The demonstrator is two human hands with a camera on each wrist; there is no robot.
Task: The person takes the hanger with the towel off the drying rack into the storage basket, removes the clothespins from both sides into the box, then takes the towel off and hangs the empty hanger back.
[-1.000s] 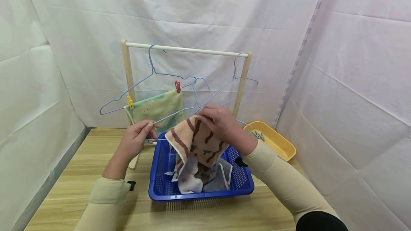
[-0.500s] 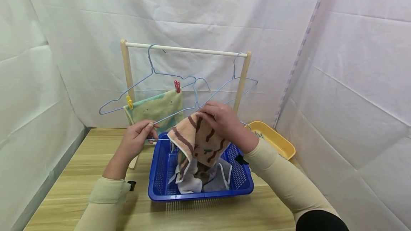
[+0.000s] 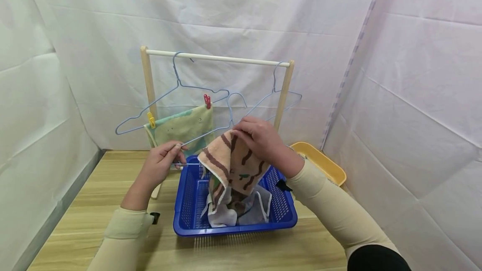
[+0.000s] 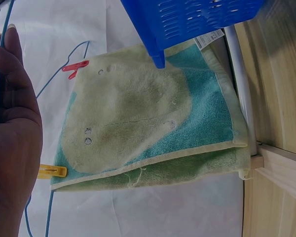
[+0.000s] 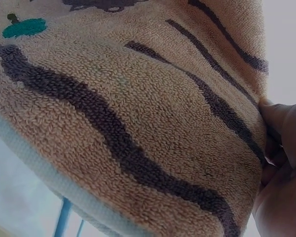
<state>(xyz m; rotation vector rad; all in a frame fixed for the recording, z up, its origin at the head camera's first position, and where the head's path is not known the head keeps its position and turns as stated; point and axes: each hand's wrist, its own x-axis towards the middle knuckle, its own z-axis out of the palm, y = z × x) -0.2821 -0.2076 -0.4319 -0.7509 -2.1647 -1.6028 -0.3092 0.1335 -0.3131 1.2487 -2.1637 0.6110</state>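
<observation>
My left hand (image 3: 160,164) grips the left end of a blue wire hanger (image 3: 206,136), held in front of the rack with its hook upward. An orange towel (image 3: 217,156) with brown wavy stripes drapes over this hanger's lower bar. At the towel's top edge, the thumb and fingers of my right hand (image 3: 261,139) pinch the cloth; in the right wrist view the towel (image 5: 153,98) fills most of the picture. Below it stands a blue basket (image 3: 235,232) with grey and white cloths (image 3: 257,210) inside. The hanger's right part is hidden behind the towel and right hand.
Behind, a wooden rack (image 3: 233,58) carries two blue hangers. A yellow-green towel (image 3: 184,126) hangs on the left one, with a yellow clothespin (image 3: 151,120) and a red clothespin (image 3: 207,101). A yellow tray (image 3: 325,164) sits at the right. White curtains surround the table.
My right hand has raised the striped towel's top edge slightly, and the towel's left corner has shifted a little to the right along the hanger. The left hand stays in place.
</observation>
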